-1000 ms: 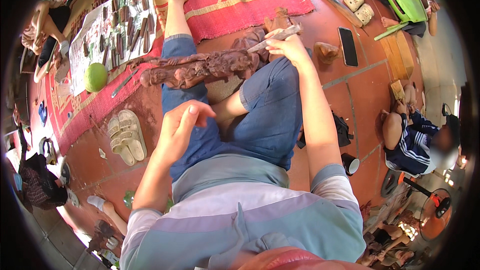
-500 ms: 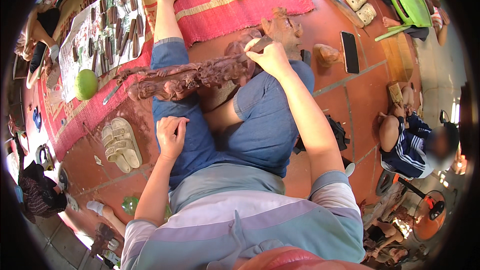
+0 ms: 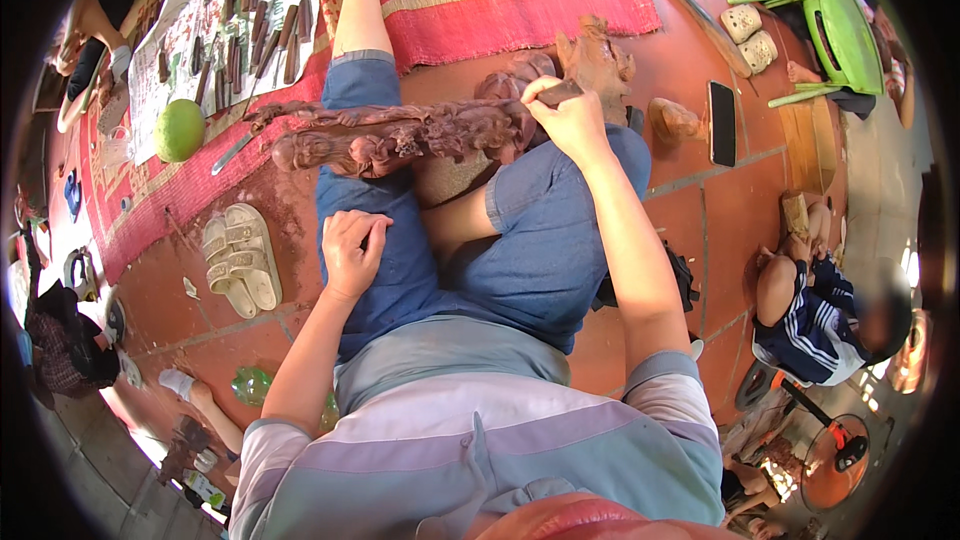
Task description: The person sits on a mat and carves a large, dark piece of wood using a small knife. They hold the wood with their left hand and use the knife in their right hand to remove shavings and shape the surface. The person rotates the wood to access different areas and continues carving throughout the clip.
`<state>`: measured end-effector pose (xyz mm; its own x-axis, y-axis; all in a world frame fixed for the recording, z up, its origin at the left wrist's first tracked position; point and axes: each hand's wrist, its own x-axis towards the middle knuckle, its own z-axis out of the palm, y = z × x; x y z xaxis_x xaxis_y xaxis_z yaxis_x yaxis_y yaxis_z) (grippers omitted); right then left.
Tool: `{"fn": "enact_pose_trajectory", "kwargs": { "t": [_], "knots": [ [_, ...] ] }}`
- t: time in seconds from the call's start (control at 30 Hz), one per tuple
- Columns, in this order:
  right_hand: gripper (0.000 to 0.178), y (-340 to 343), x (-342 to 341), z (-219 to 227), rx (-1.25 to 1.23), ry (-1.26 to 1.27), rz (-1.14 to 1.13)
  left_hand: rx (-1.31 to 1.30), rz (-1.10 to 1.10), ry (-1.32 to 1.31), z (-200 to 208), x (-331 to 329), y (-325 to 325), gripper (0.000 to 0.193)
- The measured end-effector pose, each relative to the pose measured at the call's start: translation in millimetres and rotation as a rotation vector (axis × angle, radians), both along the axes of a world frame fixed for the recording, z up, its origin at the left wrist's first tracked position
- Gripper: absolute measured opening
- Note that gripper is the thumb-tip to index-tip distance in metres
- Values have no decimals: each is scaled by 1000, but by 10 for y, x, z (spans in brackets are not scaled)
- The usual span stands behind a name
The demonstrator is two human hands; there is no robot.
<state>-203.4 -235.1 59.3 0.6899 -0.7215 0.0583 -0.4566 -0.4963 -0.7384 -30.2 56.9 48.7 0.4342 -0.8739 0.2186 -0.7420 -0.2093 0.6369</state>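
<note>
Beside the bent right knee, in the head view, the right hand [image 3: 577,123] is closed on a short, dark brown, flat-sided piece [image 3: 558,93]; I cannot tell its material. Just left of this grip lies a long reddish-brown wooden carving with knotted figures [image 3: 430,130], set across the left leg. Whether the held piece touches it, I cannot tell. Nearer to the body than the grip, the left hand [image 3: 353,248] rests on the blue trousers [image 3: 540,255], its fingers bent; its palm is hidden, so I cannot say if it holds something.

One second ago the left hand was raised in the air, and now it is down on the thigh. The thing in the right hand then looked long, pale and tapered; now only a short dark part shows, so perhaps it is turned. By this, the carving lies without support from the left hand.

Just beyond the grip, room is narrow: a pale brown root-like wooden piece [image 3: 597,58] is close to the fingers. To the right, a smooth light brown wooden lump [image 3: 675,120] and a flat black phone [image 3: 722,123] make the next edges. More open is the side left of the left hand, where red floor tiles [image 3: 295,230] reach to the beige two-strap sandals [image 3: 245,260].
</note>
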Motion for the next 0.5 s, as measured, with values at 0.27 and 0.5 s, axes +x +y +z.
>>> {"fn": "enact_pose_trajectory", "kwargs": {
  "t": [0.27,0.5],
  "knots": [
    [6,29,5,-17,-74,-14,14,-25,3,-10,4,-17,27,7],
    [3,-13,21,-12,-6,-56,43,-40,2,-35,-16,-36,46,6]
  ]
}}
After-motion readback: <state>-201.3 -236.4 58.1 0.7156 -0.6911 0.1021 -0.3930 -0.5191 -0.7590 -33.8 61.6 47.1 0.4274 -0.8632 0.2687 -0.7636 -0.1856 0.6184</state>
